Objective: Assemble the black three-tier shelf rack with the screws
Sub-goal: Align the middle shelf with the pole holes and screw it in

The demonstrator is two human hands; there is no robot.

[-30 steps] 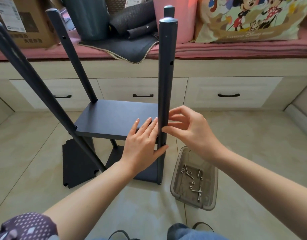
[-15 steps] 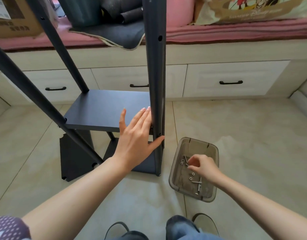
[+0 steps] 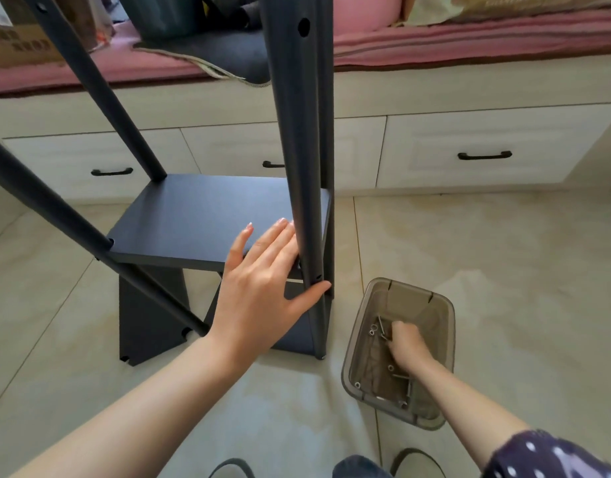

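Inside screw bin (image 3: 438, 305), right hand (image 3: 405, 343), left hand (image 3: 262, 288) bracing rack post (image 3: 300, 167)

White drawers (image 3: 469, 150) with black handles (image 3: 484, 155) under a pink cushion (image 3: 469, 43); cardboard box (image 3: 17, 46) far left.

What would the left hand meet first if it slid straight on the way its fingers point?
Probably nothing soon: the left hand lies along the black shelf board, fingers beside the near black upright post. Ahead is bare board; the white drawer fronts lie beyond.
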